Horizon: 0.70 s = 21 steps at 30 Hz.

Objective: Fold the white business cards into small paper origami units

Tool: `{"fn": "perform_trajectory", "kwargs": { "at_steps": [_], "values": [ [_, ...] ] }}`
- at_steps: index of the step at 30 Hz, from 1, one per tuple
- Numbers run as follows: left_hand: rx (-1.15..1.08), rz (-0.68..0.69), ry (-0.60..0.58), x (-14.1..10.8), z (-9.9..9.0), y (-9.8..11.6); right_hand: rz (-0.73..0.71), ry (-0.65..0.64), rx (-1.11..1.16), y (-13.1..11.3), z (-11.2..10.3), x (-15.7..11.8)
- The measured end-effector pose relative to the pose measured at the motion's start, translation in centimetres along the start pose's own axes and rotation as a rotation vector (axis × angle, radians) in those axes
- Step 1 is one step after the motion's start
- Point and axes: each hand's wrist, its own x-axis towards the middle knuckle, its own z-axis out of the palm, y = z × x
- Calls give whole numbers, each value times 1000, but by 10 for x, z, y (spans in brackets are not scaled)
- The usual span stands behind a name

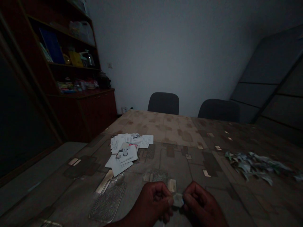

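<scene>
A small pale folded piece, seemingly paper [178, 200], is held between my two hands near the table's front edge. My left hand [155, 201] pinches its left side between thumb and fingers. On its right side, my right hand [200, 201] is closed in a similar pinch. A loose pile of white printed cards [124, 151] lies on the table, ahead and to the left of my hands. Off to the right is a heap of crumpled or folded pale greenish pieces [255, 164]. The room is dim and fine detail is hard to make out.
A patterned cloth covers the large table [165, 126]. Two dark chairs [163, 103] stand at its far side, before a pale wall. At the left, a dark red cabinet [94, 115] has shelves with assorted items. A grey panelled surface [255, 72] rises at the right.
</scene>
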Motion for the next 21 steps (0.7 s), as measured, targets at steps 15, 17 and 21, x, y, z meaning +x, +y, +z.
{"fn": "perform_trajectory", "kwargs": {
  "at_steps": [15, 17, 21],
  "values": [
    [-61, 28, -82, 1, -5, -12, -62, -111, 21, 3, -5, 4],
    [-98, 5, -128, 3, -5, -14, -78, -117, -7, 3, -7, 4],
    [-148, -33, -225, 7, -3, -16, -79, -113, 8, 2, -9, 4]
  ]
}}
